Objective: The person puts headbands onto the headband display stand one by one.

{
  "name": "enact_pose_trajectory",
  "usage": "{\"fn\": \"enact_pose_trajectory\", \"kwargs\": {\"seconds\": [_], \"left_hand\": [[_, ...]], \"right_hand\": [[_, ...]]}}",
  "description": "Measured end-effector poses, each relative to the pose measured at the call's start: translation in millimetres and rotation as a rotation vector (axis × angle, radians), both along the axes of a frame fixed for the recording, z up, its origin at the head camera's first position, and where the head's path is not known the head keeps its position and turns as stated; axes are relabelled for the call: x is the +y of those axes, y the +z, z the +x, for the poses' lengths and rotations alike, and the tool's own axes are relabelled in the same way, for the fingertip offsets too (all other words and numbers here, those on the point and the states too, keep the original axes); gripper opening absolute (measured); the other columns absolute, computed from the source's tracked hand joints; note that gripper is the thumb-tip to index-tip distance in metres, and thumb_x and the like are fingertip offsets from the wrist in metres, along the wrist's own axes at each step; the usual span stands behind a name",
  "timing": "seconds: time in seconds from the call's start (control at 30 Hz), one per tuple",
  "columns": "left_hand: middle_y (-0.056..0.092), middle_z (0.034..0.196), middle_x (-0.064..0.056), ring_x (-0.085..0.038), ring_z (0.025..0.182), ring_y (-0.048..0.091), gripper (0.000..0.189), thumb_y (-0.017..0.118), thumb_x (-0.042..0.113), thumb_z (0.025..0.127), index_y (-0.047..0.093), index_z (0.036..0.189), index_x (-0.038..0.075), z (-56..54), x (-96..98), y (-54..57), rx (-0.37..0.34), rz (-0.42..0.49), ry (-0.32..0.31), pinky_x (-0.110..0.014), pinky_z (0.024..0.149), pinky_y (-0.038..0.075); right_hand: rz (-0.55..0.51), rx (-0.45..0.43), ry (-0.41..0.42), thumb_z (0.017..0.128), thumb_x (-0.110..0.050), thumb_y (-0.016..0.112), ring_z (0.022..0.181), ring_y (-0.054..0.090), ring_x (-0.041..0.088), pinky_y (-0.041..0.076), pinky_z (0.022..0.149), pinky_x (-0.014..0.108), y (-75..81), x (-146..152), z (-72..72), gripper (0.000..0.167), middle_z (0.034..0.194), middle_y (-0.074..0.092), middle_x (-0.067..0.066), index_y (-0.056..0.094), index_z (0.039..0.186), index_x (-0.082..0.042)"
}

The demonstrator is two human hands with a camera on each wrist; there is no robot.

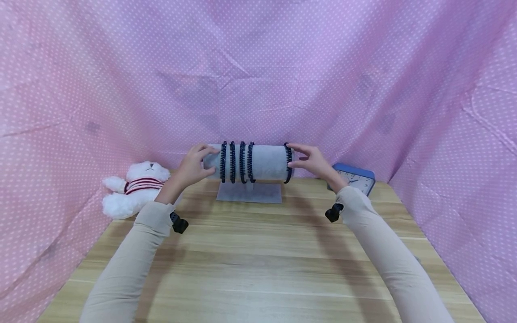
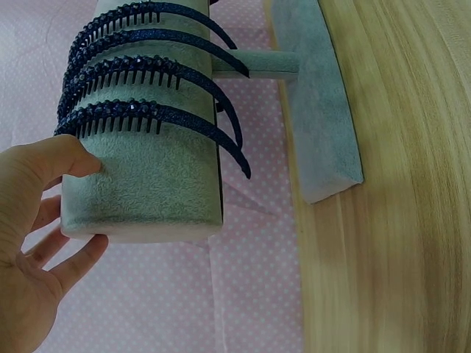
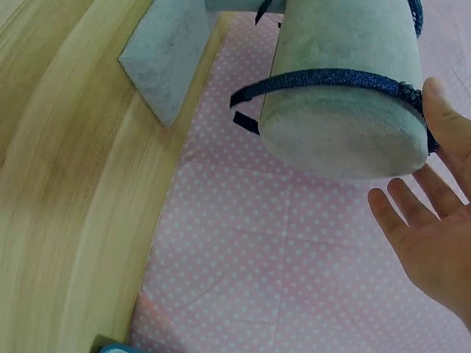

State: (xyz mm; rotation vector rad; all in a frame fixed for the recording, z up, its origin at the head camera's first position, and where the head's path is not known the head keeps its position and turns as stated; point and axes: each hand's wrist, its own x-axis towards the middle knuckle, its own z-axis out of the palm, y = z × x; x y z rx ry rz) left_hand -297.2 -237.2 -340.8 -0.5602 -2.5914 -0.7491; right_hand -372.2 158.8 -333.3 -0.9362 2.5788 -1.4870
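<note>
A grey, velvety headband display stand (image 1: 268, 162) holds several dark blue headbands with beaded, toothed tops. My left hand (image 1: 194, 166) holds the roll's left end. In the left wrist view its thumb lies on the grey side of the roll (image 2: 158, 191), near the closest headband (image 2: 132, 110), while other fingers bend round the end. At the opposite end my right hand (image 1: 313, 161) holds a single headband (image 1: 288, 162) between thumb and forefinger. That headband (image 3: 324, 78) sits round the roll in the right wrist view; its two ends stick out past the side.
The stand's flat base (image 1: 249, 194) is at the wooden table's (image 1: 250, 260) far edge. A white plush toy (image 1: 139, 190) in a striped sweater lies left; a blue clock (image 1: 355, 172) stands right. Pink dotted cloth (image 1: 258, 67) hangs behind and at both sides.
</note>
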Motion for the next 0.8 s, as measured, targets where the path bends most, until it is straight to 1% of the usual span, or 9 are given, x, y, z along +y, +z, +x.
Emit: {"fn": "enact_pose_trajectory", "kwargs": {"seconds": [0.07, 0.17, 0.23, 0.3, 0.37, 0.47, 0.53, 0.63, 0.8], "left_hand": [[0.057, 0.129, -0.017, -0.037, 0.115, 0.05, 0.05, 0.075, 0.005, 0.087, 0.063, 0.136, 0.005, 0.3, 0.4, 1.0, -0.004, -0.002, 0.002, -0.051, 0.087, 0.047], [0.057, 0.129, -0.017, -0.037, 0.116, 0.05, 0.051, 0.075, 0.006, 0.087, 0.063, 0.136, 0.005, 1.2, 1.1, 2.2, -0.011, -0.002, 0.002, -0.051, 0.089, 0.047], [0.057, 0.129, -0.017, -0.037, 0.116, 0.05, 0.05, 0.075, 0.006, 0.087, 0.063, 0.136, 0.005, 1.8, 1.4, 2.4, -0.011, 0.0, 0.001, -0.051, 0.089, 0.047], [0.057, 0.128, -0.018, -0.037, 0.116, 0.05, 0.05, 0.075, 0.006, 0.087, 0.063, 0.135, 0.004, 1.9, 1.3, 2.2, -0.007, 0.003, -0.004, -0.052, 0.089, 0.047], [0.057, 0.128, -0.018, -0.038, 0.117, 0.049, 0.05, 0.075, 0.005, 0.087, 0.063, 0.135, 0.004, 2.0, 1.5, 1.8, -0.007, 0.006, -0.007, -0.052, 0.089, 0.047], [0.057, 0.129, -0.018, -0.037, 0.117, 0.049, 0.05, 0.074, 0.005, 0.087, 0.063, 0.135, 0.004, 1.5, 1.4, 1.3, -0.01, 0.009, -0.006, -0.052, 0.09, 0.047], [0.057, 0.129, -0.018, -0.037, 0.117, 0.049, 0.05, 0.074, 0.005, 0.087, 0.063, 0.135, 0.004, 1.2, 1.4, 0.7, -0.008, 0.007, -0.003, -0.052, 0.09, 0.047], [0.057, 0.128, -0.017, -0.037, 0.117, 0.05, 0.049, 0.074, 0.005, 0.087, 0.063, 0.135, 0.004, 1.0, 1.3, 0.4, -0.006, 0.004, -0.003, -0.052, 0.09, 0.047], [0.056, 0.128, -0.017, -0.036, 0.115, 0.05, 0.049, 0.075, 0.006, 0.087, 0.063, 0.135, 0.004, 1.1, 0.7, 0.4, -0.007, 0.003, -0.001, -0.051, 0.089, 0.047]], "right_hand": [[0.007, 0.009, -0.002, 0.095, -0.006, 0.07, 0.149, 0.039, 0.036, 0.04, 0.118, 0.055, 6.2, -3.4, 6.9, 0.055, 0.156, 0.047, 0.018, 0.053, 0.147, -0.003], [0.01, 0.029, -0.002, 0.099, -0.009, 0.065, 0.147, 0.041, 0.036, 0.038, 0.119, 0.056, 8.3, -4.4, 6.9, 0.047, 0.155, 0.049, 0.019, 0.056, 0.145, -0.003], [0.022, 0.028, -0.008, 0.101, -0.01, 0.063, 0.147, 0.041, 0.036, 0.036, 0.12, 0.057, 10.7, -5.0, 5.9, 0.045, 0.154, 0.05, 0.019, 0.056, 0.145, -0.003], [0.036, 0.027, -0.007, 0.101, -0.014, 0.063, 0.148, 0.041, 0.034, 0.034, 0.122, 0.056, 7.9, -3.6, -2.1, 0.047, 0.154, 0.05, 0.016, 0.055, 0.146, -0.006], [0.067, 0.015, 0.002, 0.102, -0.015, 0.063, 0.149, 0.038, 0.035, 0.031, 0.123, 0.056, 10.2, -3.2, -5.6, 0.051, 0.157, 0.047, 0.016, 0.05, 0.15, -0.005], [0.11, -0.013, 0.036, 0.103, -0.016, 0.061, 0.152, 0.032, 0.038, 0.027, 0.125, 0.057, 12.5, -2.1, -11.0, 0.057, 0.162, 0.039, 0.016, 0.041, 0.154, -0.003], [0.14, -0.023, 0.055, 0.103, -0.017, 0.061, 0.153, 0.029, 0.038, 0.025, 0.125, 0.058, 13.3, -0.6, -12.7, 0.059, 0.164, 0.035, 0.016, 0.039, 0.156, -0.004], [0.164, -0.029, 0.07, 0.103, -0.017, 0.06, 0.154, 0.028, 0.037, 0.024, 0.126, 0.056, 13.5, 0.9, -13.2, 0.059, 0.164, 0.035, 0.016, 0.038, 0.157, -0.006], [0.156, -0.02, 0.06, 0.1, -0.018, 0.066, 0.155, 0.028, 0.034, 0.023, 0.128, 0.05, 13.6, -0.7, -11.0, 0.06, 0.163, 0.038, 0.015, 0.043, 0.155, -0.008]]}}
